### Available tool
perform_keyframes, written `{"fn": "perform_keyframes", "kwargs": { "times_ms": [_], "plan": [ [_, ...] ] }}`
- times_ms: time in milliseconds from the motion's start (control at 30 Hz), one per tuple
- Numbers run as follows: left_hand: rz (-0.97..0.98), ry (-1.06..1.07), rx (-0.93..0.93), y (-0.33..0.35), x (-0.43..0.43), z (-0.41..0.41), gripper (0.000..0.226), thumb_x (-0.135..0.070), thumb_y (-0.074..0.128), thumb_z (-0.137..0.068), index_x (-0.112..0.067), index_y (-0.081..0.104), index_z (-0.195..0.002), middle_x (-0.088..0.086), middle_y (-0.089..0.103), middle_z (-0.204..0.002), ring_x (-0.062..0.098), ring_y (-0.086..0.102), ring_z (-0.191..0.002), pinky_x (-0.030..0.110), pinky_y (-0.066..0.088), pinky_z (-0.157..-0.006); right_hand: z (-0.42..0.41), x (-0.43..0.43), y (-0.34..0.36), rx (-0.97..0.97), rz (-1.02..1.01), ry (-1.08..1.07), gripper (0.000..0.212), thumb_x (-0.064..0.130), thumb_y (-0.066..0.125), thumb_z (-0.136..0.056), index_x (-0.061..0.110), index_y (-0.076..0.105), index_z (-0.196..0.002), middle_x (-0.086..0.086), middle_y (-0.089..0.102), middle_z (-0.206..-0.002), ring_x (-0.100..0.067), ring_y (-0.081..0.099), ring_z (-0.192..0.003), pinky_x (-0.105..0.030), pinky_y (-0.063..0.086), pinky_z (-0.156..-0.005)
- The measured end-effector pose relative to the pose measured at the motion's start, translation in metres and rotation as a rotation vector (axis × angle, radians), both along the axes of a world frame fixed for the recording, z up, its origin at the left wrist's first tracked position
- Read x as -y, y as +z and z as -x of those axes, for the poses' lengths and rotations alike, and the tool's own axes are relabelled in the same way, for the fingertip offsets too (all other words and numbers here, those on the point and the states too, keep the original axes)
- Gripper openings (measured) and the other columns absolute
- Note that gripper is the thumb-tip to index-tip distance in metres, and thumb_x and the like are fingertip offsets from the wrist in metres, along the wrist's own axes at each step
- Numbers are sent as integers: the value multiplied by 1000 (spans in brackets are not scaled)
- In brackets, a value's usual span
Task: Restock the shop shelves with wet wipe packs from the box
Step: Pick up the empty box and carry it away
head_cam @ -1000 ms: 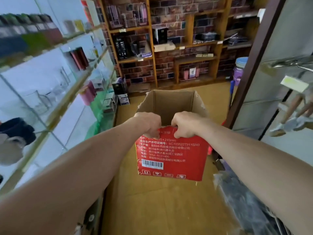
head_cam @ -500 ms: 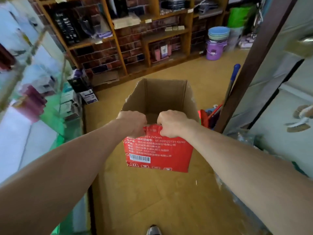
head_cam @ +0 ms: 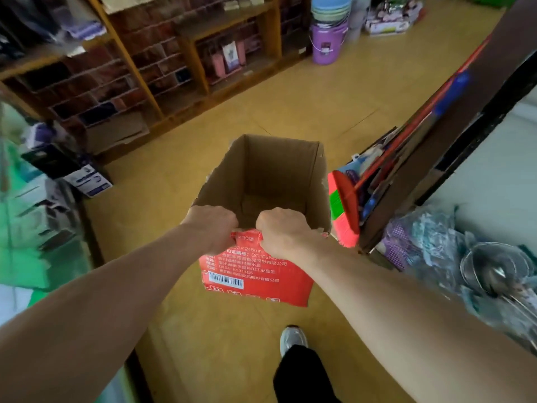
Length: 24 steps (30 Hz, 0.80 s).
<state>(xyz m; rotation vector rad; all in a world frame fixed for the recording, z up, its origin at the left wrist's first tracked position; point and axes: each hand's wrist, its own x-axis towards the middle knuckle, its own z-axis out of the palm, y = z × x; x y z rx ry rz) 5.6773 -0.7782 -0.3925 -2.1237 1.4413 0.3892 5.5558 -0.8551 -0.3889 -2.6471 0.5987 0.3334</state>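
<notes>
Two hands shared the load: our left hand (head_cam: 213, 228) and right hand (head_cam: 280, 231) each had the fingers curled over the near top edge of the cardboard box (head_cam: 255, 283). They pinched that wall side by side, with only a small gap between the knuckles. The box hung clear of the yellow floor (head_cam: 290, 106), its red printed face toward us and its open mouth tipped away.

No wet wipe packs were visible inside. We saw only bare brown walls and part of the bottom, the nearest strip of which was hidden behind the wall we held. We judged, therefore, that unloading was finished or nearly so, and that what remained was to put the box away or fetch more stock. Whether the blurred green goods on the glass shelving (head_cam: 37, 199) at our left were the wipes, we could not tell.

Open floor lay ahead, as far as the wooden shelf unit (head_cam: 186, 45) and the purple bucket (head_cam: 327, 43). The tight side was the right, where the box's right wall stood just beside the red broom head (head_cam: 344, 210), which leaned by a dark post (head_cam: 465, 112). Metal strainers (head_cam: 494, 266) lay further right. Our shoe (head_cam: 292, 340) stood below and behind the box.
</notes>
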Motion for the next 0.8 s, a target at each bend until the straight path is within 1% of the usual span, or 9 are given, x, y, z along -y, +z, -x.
{"fn": "perform_keyframes", "kwargs": {
  "times_ms": [67,167,233,300,400,500,567,700,800],
  "plan": [
    [-18,-18,1,-16,18,-27,18,-31,51,-97,-19,62,-90,-6,58,-76,12,62,-77,25,51,-65,-26,16,-16,-22,-22,-23,10,24,57,-94,16,53,-91,-3,52,-83,-20,51,-78,-31,36,-69],
    [-44,-41,-16,-40,51,-71,16,-29,52,-96,-19,64,-92,-5,61,-77,11,62,-76,23,52,-65,-70,48,-39,-64,-64,-61,13,25,56,-95,15,50,-89,-5,58,-88,-21,54,-79,-31,38,-70],
    [-59,-61,-23,-56,75,-100,16,-29,53,-96,-19,65,-95,-5,63,-81,11,63,-78,22,51,-65,-97,67,-55,-92,-97,-99,15,27,57,-95,13,54,-94,-7,64,-95,-21,60,-83,-30,42,-72],
    [-66,-68,-32,-74,95,-129,16,-30,53,-96,-20,65,-97,-6,63,-84,11,62,-80,22,50,-66,-126,85,-71,-104,-108,-118,22,30,59,-94,11,59,-105,-7,65,-101,-22,64,-89,-30,47,-78],
    [-73,-68,-48,-104,123,-170,16,-31,54,-96,-20,65,-95,-7,64,-82,10,63,-79,22,49,-65,-165,110,-96,-140,-120,-142,28,32,59,-93,12,58,-112,-7,65,-105,-21,65,-92,-31,48,-82],
    [-77,-73,-71,-135,151,-209,15,-34,55,-96,-22,64,-92,-9,64,-80,8,63,-75,21,51,-67,-201,134,-124,-158,-128,-188,31,36,58,-93,13,58,-113,-6,65,-107,-20,65,-92,-29,47,-82],
    [-63,-75,-91,-156,170,-233,17,-36,54,-96,-22,62,-90,-8,64,-81,8,63,-76,21,50,-68,-224,149,-144,-162,-129,-232,35,39,58,-92,13,58,-115,-5,65,-108,-20,65,-92,-29,48,-83],
    [-20,-123,-113,-197,204,-274,17,-33,54,-95,-21,66,-92,-6,63,-83,13,64,-83,27,44,-65,-267,179,-184,-231,-152,-295,33,41,59,-92,13,57,-110,-5,65,-102,-17,61,-82,-28,45,-76],
    [-24,-184,-109,-228,225,-301,16,-33,54,-95,-21,62,-88,-6,59,-81,14,62,-81,28,42,-66,-296,196,-214,-274,-155,-318,31,39,58,-93,14,57,-111,-5,65,-104,-18,64,-88,-29,46,-77]
  ]
}}
